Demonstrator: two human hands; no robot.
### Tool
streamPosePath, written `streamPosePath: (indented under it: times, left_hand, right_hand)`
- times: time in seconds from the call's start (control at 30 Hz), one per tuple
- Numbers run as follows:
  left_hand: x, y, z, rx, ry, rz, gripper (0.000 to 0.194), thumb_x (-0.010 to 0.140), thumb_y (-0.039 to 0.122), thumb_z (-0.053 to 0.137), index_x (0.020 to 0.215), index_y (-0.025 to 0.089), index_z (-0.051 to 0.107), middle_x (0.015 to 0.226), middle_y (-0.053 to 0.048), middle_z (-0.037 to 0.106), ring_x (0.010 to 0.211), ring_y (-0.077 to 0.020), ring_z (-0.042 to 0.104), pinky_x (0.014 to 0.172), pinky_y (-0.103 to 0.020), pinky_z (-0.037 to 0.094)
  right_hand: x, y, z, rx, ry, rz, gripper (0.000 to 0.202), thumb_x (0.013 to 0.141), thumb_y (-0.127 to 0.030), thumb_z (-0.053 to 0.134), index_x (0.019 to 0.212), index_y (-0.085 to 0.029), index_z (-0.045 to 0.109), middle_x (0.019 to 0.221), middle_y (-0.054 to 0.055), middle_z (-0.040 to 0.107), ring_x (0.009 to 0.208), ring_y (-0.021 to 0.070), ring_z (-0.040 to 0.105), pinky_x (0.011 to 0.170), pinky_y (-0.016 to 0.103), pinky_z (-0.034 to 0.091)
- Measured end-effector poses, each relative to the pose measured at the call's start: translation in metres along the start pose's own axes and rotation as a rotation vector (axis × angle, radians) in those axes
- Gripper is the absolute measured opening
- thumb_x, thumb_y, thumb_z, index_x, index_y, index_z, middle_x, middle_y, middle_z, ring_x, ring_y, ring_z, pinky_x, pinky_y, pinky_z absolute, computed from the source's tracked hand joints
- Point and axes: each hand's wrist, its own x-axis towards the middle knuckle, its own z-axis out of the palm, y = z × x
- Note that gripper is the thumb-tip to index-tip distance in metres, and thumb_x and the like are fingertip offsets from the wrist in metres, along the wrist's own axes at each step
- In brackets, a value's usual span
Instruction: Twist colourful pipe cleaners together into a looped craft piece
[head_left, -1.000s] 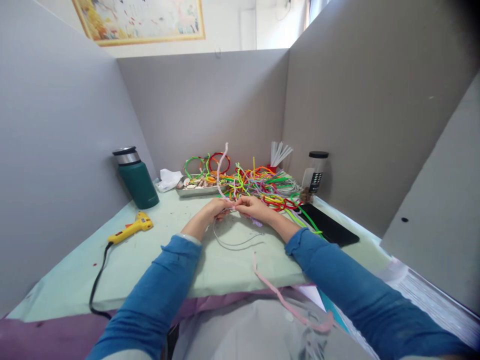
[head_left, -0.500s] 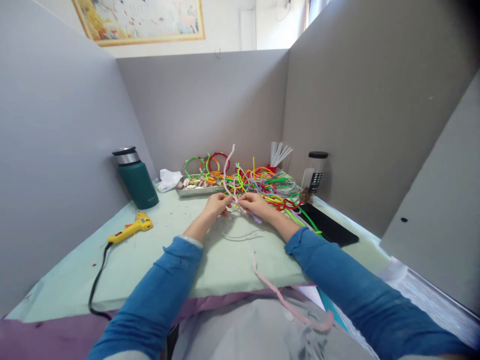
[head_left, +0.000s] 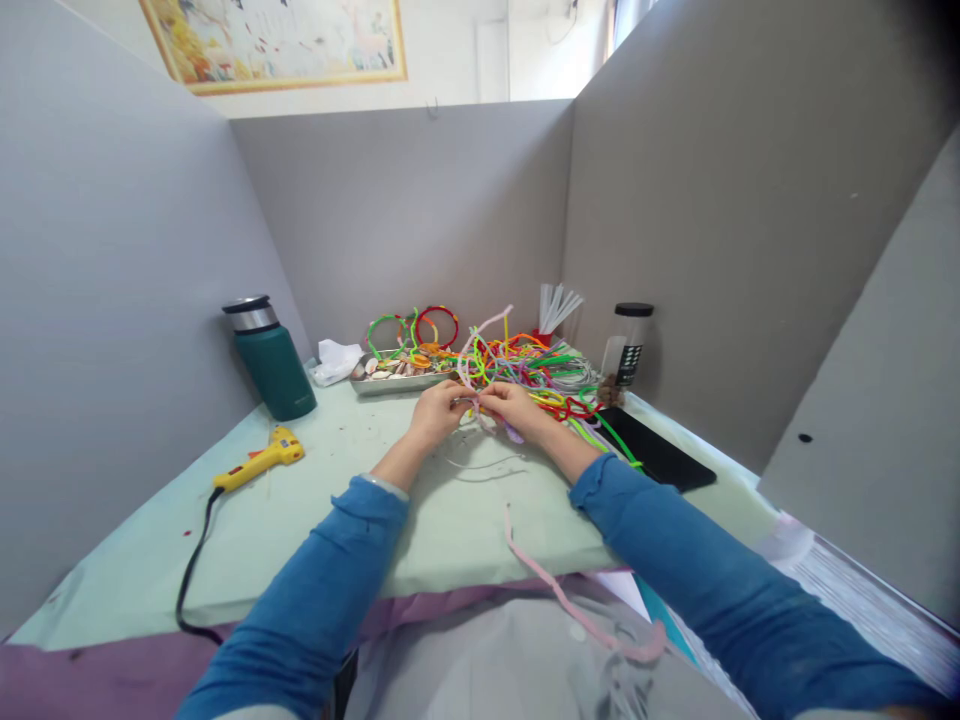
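Left hand [head_left: 436, 412] and right hand [head_left: 517, 410] are both pinching the arched pink pipe cleaner [head_left: 462, 365], right of the metal tray [head_left: 397, 385]. I'd keep those pinches close so bends stay tight.

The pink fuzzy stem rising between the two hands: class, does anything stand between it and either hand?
Nothing visible does. The left hand and right hand pinch at the lower part of the pink fuzzy stem, though fingers partly hide the contact. The heap of coloured stems lies beyond, not between.
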Motion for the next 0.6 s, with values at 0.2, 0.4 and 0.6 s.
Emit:
streamPosePath:
  times: [0.2, 0.4, 0.6]
  left_hand:
    - [0.0016, -0.0002, -0.0001, 0.013, 0.01, -0.018, 0.014, 0.074, 0.02, 0.06, 0.083, 0.018, 0.071, 0.08, -0.004, 0.067, 0.065, -0.0105, 0.056, 0.062, -0.021, 0.041]
    - [0.0031, -0.0016, 0.0, 0.038, -0.001, -0.025, 0.013, 0.074, 0.021, 0.06, 0.079, 0.017, 0.071, 0.076, -0.004, 0.066, 0.065, -0.0114, 0.056, 0.062, -0.022, 0.04]
    - [0.0038, 0.0023, -0.0039, 0.044, 0.025, 0.034, 0.013, 0.076, 0.019, 0.056, 0.076, 0.016, 0.068, 0.078, -0.005, 0.064, 0.069, -0.0126, 0.056, 0.067, -0.023, 0.041]
  right_hand:
    - [-0.0006, -0.0008, 0.0012, -0.001, -0.023, -0.033, 0.027, 0.066, -0.04, 0.062, 0.071, -0.014, 0.055, 0.052, -0.005, 0.048, 0.042, 0.0049, 0.036, 0.043, 0.02, 0.028]
    - [-0.0016, -0.0032, 0.0019, -0.011, -0.016, -0.035, 0.029, 0.065, -0.042, 0.063, 0.071, -0.014, 0.055, 0.051, -0.005, 0.048, 0.042, 0.005, 0.036, 0.043, 0.021, 0.028]
    - [-0.0008, -0.0028, 0.0013, 0.068, -0.022, -0.044, 0.027, 0.068, -0.041, 0.062, 0.07, -0.015, 0.054, 0.051, -0.005, 0.048, 0.04, 0.0047, 0.036, 0.04, 0.019, 0.027]
